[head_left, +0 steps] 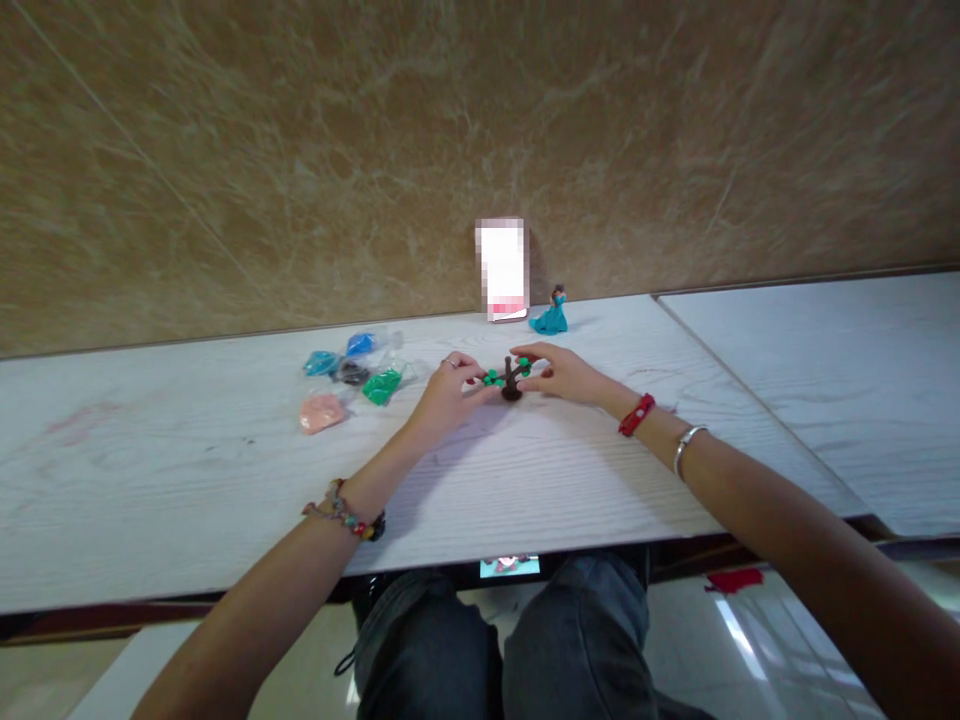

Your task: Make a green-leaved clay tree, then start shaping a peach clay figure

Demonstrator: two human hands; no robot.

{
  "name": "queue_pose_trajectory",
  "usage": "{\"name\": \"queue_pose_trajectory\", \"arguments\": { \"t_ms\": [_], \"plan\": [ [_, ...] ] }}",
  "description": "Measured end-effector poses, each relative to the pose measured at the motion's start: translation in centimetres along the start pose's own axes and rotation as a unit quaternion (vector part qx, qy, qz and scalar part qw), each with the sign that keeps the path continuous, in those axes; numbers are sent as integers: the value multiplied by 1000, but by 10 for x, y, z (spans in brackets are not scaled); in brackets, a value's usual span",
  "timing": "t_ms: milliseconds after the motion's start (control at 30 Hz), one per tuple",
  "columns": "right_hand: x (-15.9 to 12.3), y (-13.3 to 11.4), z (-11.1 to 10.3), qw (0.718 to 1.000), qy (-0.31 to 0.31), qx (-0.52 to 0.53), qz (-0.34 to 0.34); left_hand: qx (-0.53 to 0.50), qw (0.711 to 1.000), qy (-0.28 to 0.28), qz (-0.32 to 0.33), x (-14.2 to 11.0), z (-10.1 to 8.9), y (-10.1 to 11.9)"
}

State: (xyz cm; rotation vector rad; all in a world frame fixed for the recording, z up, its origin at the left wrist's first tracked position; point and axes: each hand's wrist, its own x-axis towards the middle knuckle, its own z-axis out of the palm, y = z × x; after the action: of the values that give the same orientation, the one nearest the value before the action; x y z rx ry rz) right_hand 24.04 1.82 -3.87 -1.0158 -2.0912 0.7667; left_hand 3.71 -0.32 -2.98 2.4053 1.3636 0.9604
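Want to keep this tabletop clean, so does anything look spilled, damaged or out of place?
A faint, irregular pinkish smear marks the white wood-grain tabletop at left, like rubbed-off colour. A flat red object, material unclear, lies on the glossy pale floor at right, perhaps dropped.

A phone (505,268) was propped against the wall (300,150) at the back of the bench (187,490), with a teal figurine (551,316) placed just beside it. Five bags (382,386), light blue, blue, dark, green and peach, were grouped on the left. A red item (735,580) was left on the floor (690,640).
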Motion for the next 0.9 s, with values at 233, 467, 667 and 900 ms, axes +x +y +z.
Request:
{"name": "queue_pose_trajectory", "arguments": {
  "t_ms": [233, 467, 667, 900],
  "plan": [
    [1, -3, 2, 1000, -2, 3, -22, -32, 999, -17, -16, 3, -3, -2],
    [1, -3, 4, 1000, -8, 0, -28, -41, 998, -25, -31, 5, -4, -5],
    [0, -2, 1, 999, -5, -15, -35, -46, 997, -33, -48, 4, -8, -7],
    [-1, -5, 0, 999, -8, -26, -32, -32, 999, -3, -6, 3, -11, -3]
  ]
}}
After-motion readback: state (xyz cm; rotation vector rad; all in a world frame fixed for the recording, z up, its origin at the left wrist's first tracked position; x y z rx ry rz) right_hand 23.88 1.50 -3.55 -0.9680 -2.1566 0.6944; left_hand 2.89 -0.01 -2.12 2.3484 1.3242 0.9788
